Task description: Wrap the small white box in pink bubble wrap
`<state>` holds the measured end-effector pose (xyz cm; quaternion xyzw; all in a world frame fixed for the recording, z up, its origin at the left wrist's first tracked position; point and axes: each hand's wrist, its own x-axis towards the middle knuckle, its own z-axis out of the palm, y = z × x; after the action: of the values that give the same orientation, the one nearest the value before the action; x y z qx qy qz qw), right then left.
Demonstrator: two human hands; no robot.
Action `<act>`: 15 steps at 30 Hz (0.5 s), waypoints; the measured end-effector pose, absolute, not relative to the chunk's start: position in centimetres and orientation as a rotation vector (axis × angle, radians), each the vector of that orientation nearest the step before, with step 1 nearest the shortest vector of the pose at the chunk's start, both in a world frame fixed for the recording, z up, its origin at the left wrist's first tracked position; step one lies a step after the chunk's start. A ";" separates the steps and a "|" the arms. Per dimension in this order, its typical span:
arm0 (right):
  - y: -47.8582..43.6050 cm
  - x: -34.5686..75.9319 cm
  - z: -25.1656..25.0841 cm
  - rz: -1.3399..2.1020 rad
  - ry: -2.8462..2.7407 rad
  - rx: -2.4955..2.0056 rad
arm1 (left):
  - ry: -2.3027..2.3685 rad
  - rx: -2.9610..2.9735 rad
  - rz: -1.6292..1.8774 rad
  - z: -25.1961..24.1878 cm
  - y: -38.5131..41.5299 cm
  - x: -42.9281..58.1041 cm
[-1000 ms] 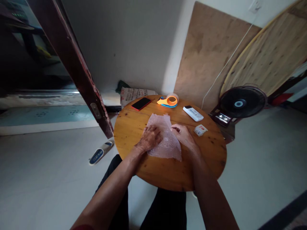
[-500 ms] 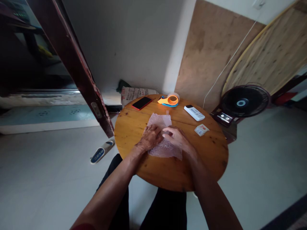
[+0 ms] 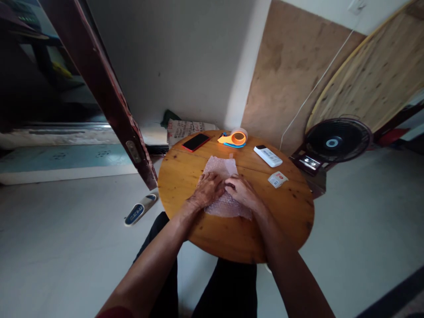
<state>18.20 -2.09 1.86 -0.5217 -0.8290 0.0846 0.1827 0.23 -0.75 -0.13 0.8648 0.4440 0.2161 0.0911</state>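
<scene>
A sheet of pinkish bubble wrap (image 3: pixel 221 168) lies on a round wooden table (image 3: pixel 291 216). My left hand (image 3: pixel 208 190) rests on its left part with fingers curled down onto it. My right hand (image 3: pixel 241 191) presses on the sheet's right part, fingers folded over a turned-in edge, and the two hands touch at the middle. What lies under the wrap, if anything, is hidden.
At the table's far edge are a red phone (image 3: pixel 196 142), an orange tape dispenser (image 3: pixel 234 139), a white remote (image 3: pixel 267 156) and a small packet (image 3: pixel 278 179). A black fan (image 3: pixel 337 140) stands on the right, a slipper (image 3: pixel 139 208) lies on the floor left, beside a dark door (image 3: pixel 109 101).
My right hand has moved left across the bubble wrap, folding its right side inward, until it meets my left hand. My left hand has stayed in place.
</scene>
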 end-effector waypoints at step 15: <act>-2.1 18.7 2.2 0.086 -2.227 -1.793 | 1.304 2.579 0.653 -0.8 -0.5 0.2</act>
<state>18.73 -2.14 2.20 -0.6205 -0.7710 0.0299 0.1401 0.19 -0.50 -0.79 0.8669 0.4385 0.2197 0.0893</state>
